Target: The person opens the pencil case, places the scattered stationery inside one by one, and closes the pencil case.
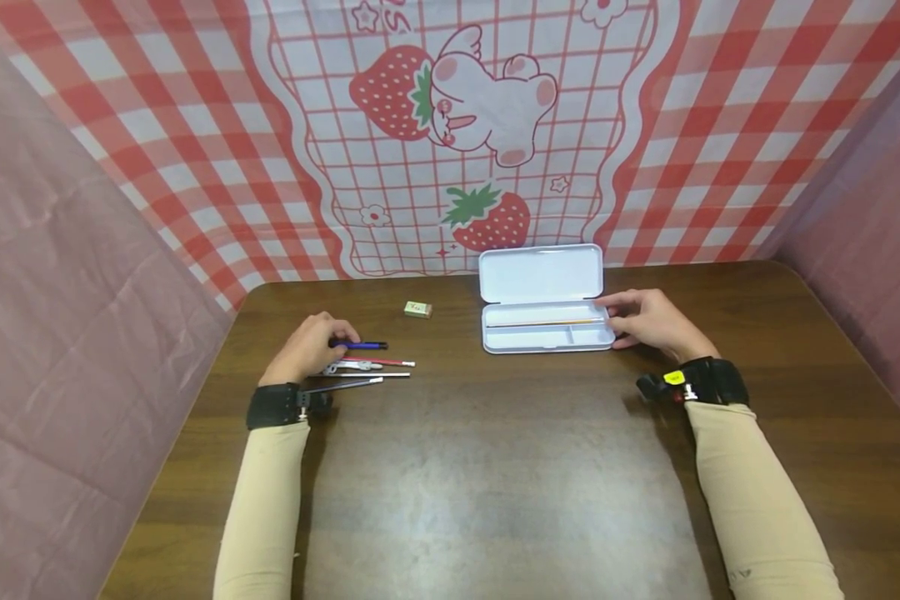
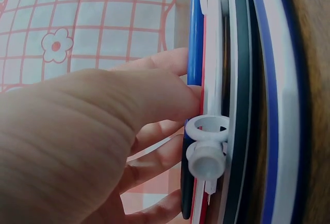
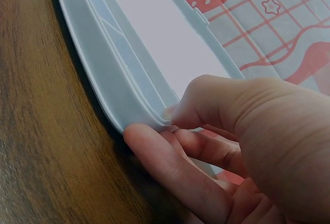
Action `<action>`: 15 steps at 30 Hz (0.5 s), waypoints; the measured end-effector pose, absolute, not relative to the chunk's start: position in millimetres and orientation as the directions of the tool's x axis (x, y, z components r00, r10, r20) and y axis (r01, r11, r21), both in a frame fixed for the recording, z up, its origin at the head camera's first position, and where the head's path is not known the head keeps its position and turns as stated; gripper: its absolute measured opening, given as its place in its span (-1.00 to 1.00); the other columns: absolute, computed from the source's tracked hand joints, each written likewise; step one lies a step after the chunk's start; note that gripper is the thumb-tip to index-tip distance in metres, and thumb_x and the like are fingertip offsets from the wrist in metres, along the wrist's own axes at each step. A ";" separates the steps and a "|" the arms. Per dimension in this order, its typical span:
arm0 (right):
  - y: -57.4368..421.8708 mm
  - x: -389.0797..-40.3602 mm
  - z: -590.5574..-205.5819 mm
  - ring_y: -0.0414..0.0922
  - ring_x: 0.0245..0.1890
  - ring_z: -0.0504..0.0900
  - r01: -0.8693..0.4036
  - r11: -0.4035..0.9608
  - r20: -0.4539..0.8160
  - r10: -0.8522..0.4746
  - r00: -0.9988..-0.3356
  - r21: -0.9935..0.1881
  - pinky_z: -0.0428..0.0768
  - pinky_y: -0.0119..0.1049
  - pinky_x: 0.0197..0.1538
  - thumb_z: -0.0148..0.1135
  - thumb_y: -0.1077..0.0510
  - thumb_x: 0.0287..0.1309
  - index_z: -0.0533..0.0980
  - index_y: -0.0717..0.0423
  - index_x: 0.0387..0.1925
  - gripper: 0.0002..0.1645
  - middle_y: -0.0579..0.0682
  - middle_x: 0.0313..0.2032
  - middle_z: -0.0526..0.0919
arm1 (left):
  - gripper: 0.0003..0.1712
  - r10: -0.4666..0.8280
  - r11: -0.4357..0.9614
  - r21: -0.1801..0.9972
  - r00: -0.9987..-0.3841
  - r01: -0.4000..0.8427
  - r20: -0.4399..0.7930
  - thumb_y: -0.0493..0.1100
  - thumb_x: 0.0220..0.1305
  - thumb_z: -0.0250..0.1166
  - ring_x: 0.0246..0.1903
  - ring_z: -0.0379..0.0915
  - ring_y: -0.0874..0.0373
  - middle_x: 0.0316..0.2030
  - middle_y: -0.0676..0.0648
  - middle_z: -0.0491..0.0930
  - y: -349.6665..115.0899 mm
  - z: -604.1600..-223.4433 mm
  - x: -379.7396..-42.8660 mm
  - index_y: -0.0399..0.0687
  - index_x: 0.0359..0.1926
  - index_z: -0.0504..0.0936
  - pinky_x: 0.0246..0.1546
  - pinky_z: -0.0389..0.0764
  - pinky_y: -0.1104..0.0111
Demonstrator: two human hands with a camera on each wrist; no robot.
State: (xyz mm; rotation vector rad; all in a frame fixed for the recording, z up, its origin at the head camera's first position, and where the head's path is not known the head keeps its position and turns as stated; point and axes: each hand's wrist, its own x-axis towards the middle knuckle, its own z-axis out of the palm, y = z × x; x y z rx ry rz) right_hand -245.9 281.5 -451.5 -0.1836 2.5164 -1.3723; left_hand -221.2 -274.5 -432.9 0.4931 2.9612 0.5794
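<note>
At the table's left, my left hand point(image 1: 309, 345) pinches a blue pen point(image 1: 369, 345) between thumb and fingers; in the left wrist view the pen point(image 2: 195, 38) shows a dark lower end. Close beside it lie a red pencil point(image 1: 390, 362), a white drawing compass point(image 1: 358, 365), a thin white-looking stick point(image 1: 382, 375) and a dark pencil point(image 1: 348, 385). My right hand point(image 1: 656, 323) grips the right end of a white pencil case point(image 1: 542, 275), thumb point(image 3: 201, 100) over the rim. The case's lid stands raised, and a yellow-orange pencil point(image 1: 551, 322) lies inside.
A small boxed eraser point(image 1: 417, 310) lies between the pens and the case. Behind the wooden table point(image 1: 495, 467) hangs a red and white strawberry-patterned cloth point(image 1: 390, 192). Pink cloth point(image 1: 67, 292) hangs at both sides. Each wrist wears a black strap with a camera.
</note>
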 end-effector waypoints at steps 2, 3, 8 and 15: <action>281.9 -245.8 -450.8 0.10 -0.17 0.60 0.014 0.543 -0.171 -0.239 -0.956 -0.840 0.77 -0.27 -0.29 0.24 0.26 0.27 0.51 0.14 0.27 -0.48 0.23 0.03 0.38 | -0.76 0.320 0.878 0.384 -0.947 0.285 -0.029 -0.37 0.20 0.32 -0.12 0.44 -0.07 -0.20 -0.17 0.57 -274.4 -433.5 -221.4 -0.04 -0.15 0.74 -0.05 0.51 0.00; 282.1 -245.8 -450.5 0.10 -0.17 0.60 0.012 0.545 -0.170 -0.241 -0.956 -0.838 0.77 -0.28 -0.29 0.24 0.25 0.27 0.50 0.15 0.27 -0.48 0.23 0.03 0.38 | -0.77 0.316 0.880 0.385 -0.948 0.279 -0.034 -0.37 0.21 0.32 -0.14 0.44 -0.07 -0.21 -0.17 0.57 -274.3 -433.7 -221.5 -0.03 -0.15 0.74 -0.06 0.50 0.01; 281.6 -244.5 -449.2 0.07 -0.18 0.61 0.005 0.549 -0.165 -0.242 -0.956 -0.836 0.77 -0.29 -0.29 0.25 0.25 0.27 0.50 0.16 0.28 -0.47 0.24 0.02 0.39 | -0.79 0.300 0.889 0.379 -0.952 0.258 -0.055 -0.33 0.24 0.31 -0.17 0.44 -0.03 -0.23 -0.12 0.57 -274.7 -435.0 -222.6 0.02 -0.16 0.72 -0.10 0.48 0.06; 280.4 -244.6 -449.7 0.07 -0.23 0.61 0.011 0.552 -0.167 -0.234 -0.958 -0.834 0.77 -0.28 -0.31 0.24 0.27 0.25 0.51 0.16 0.27 -0.47 0.24 0.00 0.39 | -0.83 0.286 0.893 0.380 -0.956 0.240 -0.068 -0.28 0.25 0.32 -0.17 0.43 -0.01 -0.24 -0.10 0.56 -274.8 -434.8 -221.9 0.04 -0.16 0.71 -0.14 0.46 0.09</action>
